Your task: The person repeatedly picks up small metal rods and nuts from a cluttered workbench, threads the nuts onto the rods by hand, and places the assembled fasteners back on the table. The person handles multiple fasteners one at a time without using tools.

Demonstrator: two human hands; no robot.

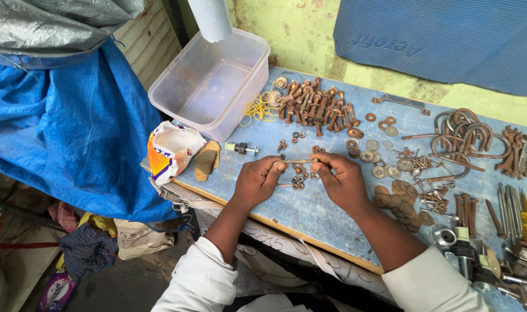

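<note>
Nearest, white sleeves and two hands over a blue counter [310,214]: left hand [256,182] and right hand [341,182], fingers pinched shut on opposite ends of a rusty bolt [298,162] held level above loose nuts [298,184]. Beyond, sorted already: washers [379,164], a heap of bolts [315,107]. Farthest, an empty clear plastic tub [211,84].

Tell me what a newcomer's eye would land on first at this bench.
Probably the two hands at the middle of the blue table: the left hand and right hand pinch a rusty bolt between them. Behind them lies a pile of rusty bolts, beside a clear plastic tub at the back left corner.
</note>
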